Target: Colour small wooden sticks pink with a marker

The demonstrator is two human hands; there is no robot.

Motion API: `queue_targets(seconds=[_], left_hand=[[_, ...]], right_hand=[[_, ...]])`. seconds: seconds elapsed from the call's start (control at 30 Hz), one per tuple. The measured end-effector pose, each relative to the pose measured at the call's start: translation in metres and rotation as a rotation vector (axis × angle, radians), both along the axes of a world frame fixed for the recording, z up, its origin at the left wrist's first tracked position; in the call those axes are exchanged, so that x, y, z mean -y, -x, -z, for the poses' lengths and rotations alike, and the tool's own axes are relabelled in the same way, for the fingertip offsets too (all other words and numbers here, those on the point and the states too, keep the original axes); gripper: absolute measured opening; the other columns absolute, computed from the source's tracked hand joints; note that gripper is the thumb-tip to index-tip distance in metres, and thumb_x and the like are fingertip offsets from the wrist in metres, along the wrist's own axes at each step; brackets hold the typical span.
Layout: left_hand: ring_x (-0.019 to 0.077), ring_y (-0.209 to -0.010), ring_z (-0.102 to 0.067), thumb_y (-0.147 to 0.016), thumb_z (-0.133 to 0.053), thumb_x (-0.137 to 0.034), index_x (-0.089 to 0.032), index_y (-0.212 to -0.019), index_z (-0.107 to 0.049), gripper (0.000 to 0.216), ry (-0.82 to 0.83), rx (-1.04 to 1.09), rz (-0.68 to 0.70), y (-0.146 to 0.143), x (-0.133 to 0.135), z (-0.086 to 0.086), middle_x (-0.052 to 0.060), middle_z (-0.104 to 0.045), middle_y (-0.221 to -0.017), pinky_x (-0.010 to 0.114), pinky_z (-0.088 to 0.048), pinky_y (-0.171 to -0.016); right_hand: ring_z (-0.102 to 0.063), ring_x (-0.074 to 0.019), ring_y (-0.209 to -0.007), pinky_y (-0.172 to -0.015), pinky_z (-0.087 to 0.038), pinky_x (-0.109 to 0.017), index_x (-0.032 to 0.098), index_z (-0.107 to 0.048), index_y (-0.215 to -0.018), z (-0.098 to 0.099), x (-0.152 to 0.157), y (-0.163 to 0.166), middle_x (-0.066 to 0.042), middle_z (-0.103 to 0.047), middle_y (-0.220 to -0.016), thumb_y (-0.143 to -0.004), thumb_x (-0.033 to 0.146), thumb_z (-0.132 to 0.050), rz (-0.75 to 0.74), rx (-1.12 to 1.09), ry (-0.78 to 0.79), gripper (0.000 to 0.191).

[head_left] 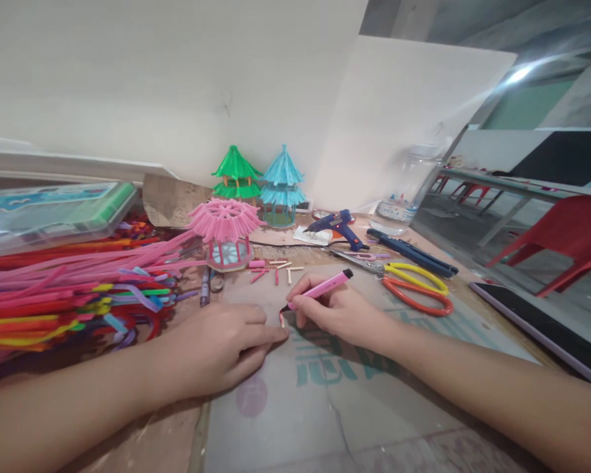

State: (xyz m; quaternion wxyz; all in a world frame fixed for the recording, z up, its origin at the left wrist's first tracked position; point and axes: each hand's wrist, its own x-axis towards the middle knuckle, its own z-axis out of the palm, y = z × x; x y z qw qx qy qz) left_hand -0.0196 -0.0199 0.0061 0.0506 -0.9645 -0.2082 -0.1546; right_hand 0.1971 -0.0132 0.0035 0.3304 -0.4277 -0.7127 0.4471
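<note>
My right hand (pixel 332 305) is closed around a pink marker (pixel 325 285) with a black end, its tip angled down to the left. The tip meets a short wooden stick (pixel 282 320) that is partly coloured pink-red. My left hand (pixel 231 338) rests on the work surface, index finger stretched out, pinning the lower end of that stick. The other left fingers are curled underneath and partly hidden. Just beyond my hands lie several short sticks (pixel 277 277), some plain and some pink. Behind them stands a pink pavilion model (pixel 226 226) with a fringed roof.
Pipe cleaners (pixel 79 295) heap up at left beside a plastic case (pixel 54 210). Green (pixel 234 171) and blue (pixel 284 184) pavilion models stand by the wall. A glue gun (pixel 342 228), scissors (pixel 416 286), a dark-handled tool (pixel 414 252), a clear jar (pixel 398 203) and a phone (pixel 542 328) lie rightward.
</note>
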Motion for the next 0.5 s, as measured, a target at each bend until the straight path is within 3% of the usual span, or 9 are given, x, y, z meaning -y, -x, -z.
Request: queue_targets(seconds=[0.5], left_hand=[[0.015,-0.065,-0.062,-0.088,-0.044,-0.014,-0.024,-0.11,-0.069,0.034,0.022,0.002,-0.017,0.0001,-0.0007,0.0001,0.002,-0.065,-0.072,0.023,-0.037,-0.054]], right_hand=[[-0.048,-0.0096,-0.047,-0.046,-0.038,-0.021,0.019,-0.053,-0.076,0.0007,0.0003,-0.0005,0.004,-0.057,-0.054,-0.08,0.028,-0.055,-0.036,-0.037,0.082,0.01]])
